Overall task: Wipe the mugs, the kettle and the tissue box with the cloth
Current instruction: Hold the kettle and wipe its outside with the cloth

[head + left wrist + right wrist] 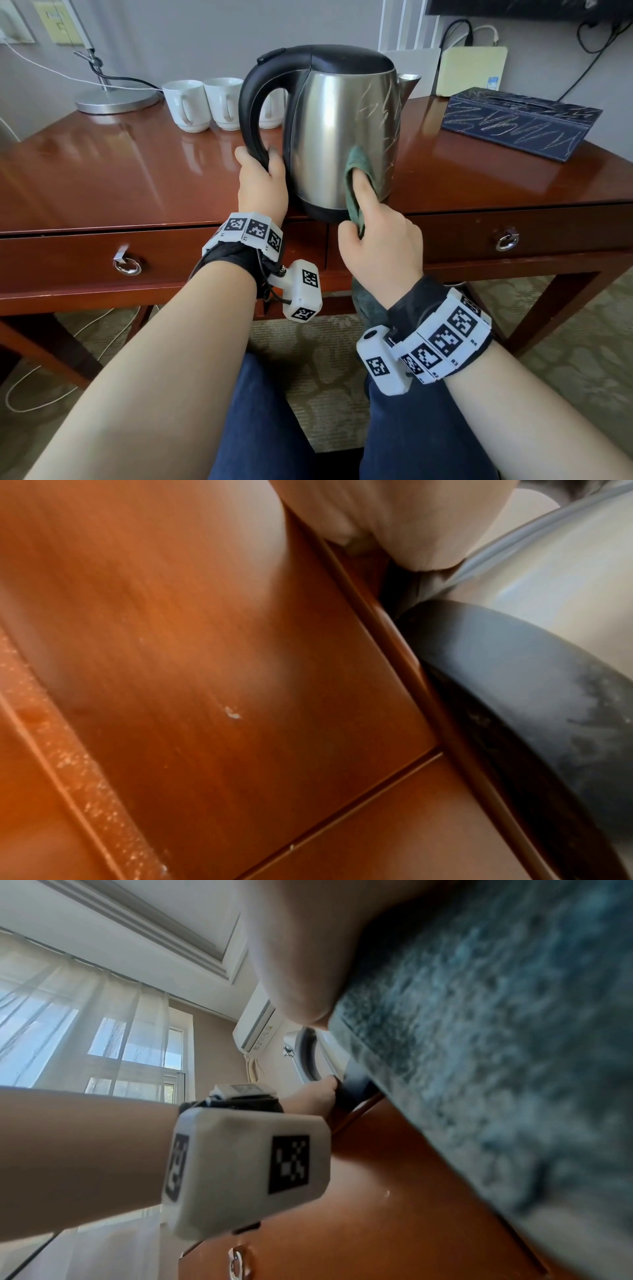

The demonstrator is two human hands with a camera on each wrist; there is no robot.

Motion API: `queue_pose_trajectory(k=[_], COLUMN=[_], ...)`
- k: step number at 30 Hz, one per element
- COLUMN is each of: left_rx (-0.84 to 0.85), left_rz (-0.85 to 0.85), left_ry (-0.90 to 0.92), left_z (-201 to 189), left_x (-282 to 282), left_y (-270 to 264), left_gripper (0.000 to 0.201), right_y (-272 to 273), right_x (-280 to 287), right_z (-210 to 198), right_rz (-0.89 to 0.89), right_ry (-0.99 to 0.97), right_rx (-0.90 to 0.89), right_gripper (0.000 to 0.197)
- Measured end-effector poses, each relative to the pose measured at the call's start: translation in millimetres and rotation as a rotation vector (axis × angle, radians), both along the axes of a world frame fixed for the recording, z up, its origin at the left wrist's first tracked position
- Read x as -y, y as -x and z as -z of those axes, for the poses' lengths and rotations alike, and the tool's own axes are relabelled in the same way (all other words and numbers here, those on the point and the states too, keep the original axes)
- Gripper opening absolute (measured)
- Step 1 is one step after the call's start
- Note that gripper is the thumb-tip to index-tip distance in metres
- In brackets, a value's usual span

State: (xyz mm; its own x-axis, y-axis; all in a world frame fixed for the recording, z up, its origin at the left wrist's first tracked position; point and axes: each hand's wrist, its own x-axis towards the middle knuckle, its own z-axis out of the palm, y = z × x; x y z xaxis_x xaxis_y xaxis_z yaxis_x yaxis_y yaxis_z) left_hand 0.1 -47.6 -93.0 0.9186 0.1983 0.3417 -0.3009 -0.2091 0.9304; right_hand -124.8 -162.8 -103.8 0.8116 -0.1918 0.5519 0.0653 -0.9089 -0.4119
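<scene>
A steel kettle (337, 113) with a black lid and handle stands at the desk's front edge. My left hand (262, 178) grips the bottom of its black handle (251, 113). My right hand (378, 240) holds a dark green cloth (354, 161) and presses it with the index finger against the kettle's lower side. The cloth (496, 1042) fills the right wrist view, and the kettle's black base (514, 674) shows in the left wrist view. White mugs (205, 102) stand behind the kettle at the back. A dark blue tissue box (520, 123) lies at the right.
The wooden desk (120, 171) has two drawers with ring pulls (127, 265) below its front edge. A lamp base (116, 99) with cables sits at the back left. A pale box (471, 70) leans on the wall behind the tissue box. My legs are under the desk.
</scene>
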Motion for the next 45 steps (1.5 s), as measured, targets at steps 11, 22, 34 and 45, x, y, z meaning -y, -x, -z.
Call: queue_pose_trajectory(k=[11, 22, 34, 45], left_rx=[0.009, -0.009, 0.002, 0.008], left_rz=[-0.016, -0.014, 0.002, -0.015], left_ry=[-0.036, -0.035, -0.012, -0.021], left_z=[-1, -2, -1, -1], left_x=[0, 1, 0, 1], left_y=[3, 5, 2, 3], left_gripper=[0.017, 0.017, 0.018, 0.017], right_y=[-7, -8, -6, -9], right_x=[13, 0, 14, 7], right_z=[-29, -27, -36, -51], right_rz=[0.084, -0.012, 0.089, 0.027], right_ry=[0.063, 0.083, 0.028, 0.071], right_rx=[0.048, 0.060, -0.022, 0.042], right_gripper=[0.068, 0.065, 0.071, 0.068])
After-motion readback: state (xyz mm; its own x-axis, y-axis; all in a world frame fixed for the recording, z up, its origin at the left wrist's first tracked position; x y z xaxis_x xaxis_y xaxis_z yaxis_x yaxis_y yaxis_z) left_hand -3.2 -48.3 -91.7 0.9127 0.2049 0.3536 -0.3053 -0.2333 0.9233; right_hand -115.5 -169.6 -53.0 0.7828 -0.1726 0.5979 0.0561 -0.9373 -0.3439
